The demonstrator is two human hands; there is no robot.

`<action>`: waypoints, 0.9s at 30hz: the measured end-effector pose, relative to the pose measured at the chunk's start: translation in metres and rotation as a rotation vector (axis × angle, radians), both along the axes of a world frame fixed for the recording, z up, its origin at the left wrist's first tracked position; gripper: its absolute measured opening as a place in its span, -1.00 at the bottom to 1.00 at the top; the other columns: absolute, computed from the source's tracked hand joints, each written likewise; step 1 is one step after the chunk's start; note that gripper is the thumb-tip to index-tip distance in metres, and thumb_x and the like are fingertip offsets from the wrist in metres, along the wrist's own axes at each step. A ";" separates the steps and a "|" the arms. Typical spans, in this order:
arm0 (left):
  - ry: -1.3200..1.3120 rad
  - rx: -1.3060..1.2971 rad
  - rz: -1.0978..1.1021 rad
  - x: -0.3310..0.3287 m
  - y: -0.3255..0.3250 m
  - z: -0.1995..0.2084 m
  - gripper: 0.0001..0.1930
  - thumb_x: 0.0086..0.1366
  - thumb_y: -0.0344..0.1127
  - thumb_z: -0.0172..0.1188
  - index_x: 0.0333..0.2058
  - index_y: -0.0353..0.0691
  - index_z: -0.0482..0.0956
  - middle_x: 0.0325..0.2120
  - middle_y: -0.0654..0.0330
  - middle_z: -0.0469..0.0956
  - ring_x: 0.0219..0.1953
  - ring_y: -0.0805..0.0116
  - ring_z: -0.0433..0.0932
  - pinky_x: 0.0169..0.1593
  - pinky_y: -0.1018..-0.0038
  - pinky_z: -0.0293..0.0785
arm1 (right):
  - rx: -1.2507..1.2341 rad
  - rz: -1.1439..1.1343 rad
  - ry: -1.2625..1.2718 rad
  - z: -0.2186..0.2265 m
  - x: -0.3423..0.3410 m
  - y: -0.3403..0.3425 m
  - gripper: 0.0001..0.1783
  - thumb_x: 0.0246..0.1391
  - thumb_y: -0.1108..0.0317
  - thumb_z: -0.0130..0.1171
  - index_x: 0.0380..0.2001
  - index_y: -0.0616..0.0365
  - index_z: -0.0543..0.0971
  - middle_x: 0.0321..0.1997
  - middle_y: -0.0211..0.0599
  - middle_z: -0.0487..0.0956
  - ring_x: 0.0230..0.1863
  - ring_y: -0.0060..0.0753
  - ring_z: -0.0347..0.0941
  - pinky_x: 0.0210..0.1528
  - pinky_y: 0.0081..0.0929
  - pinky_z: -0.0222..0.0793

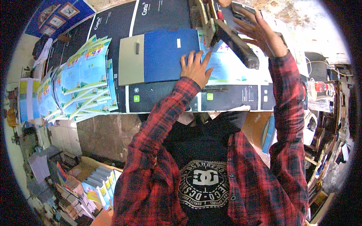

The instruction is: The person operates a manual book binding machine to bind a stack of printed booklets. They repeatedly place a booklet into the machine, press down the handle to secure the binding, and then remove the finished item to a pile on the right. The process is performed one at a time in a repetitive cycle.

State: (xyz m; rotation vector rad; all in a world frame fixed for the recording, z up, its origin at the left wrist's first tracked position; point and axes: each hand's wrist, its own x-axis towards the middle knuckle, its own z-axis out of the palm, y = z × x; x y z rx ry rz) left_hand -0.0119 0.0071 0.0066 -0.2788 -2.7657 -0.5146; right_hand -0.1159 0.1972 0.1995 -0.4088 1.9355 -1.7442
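Observation:
My left hand point(196, 68) lies with spread fingers across the right edge of a flat blue board point(162, 56), its thumb side reaching over a light-blue printed booklet point(220, 69). A dark metal bench device with a long black arm point(237, 45), perhaps a large stapler, stands over that booklet. To the right of this arm, my right hand point(260, 34) is raised with its fingers apart, beside the device's upper part; I see nothing held in it. A grey-beige panel point(131, 60) with a dark slot-like piece adjoins the blue board on the left.
Fanned stacks of blue and green printed booklets point(85, 75) cover the table's left end. Black printed sheeting point(162, 96) covers the tabletop. A clear plastic bottle point(319, 87) with a red label is at the right. Below left, a box point(100, 184) holds more booklets.

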 end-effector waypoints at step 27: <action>-0.110 -0.070 0.060 -0.002 -0.033 0.009 -0.45 0.28 0.18 0.00 0.17 0.08 0.43 0.25 0.01 0.20 0.33 -0.09 0.06 0.26 -0.32 -0.10 | 0.877 -0.463 0.966 -0.098 -0.043 0.094 -0.07 0.01 -0.09 0.30 0.30 0.21 0.20 0.19 0.17 0.43 0.16 -0.03 0.44 0.13 -0.22 0.37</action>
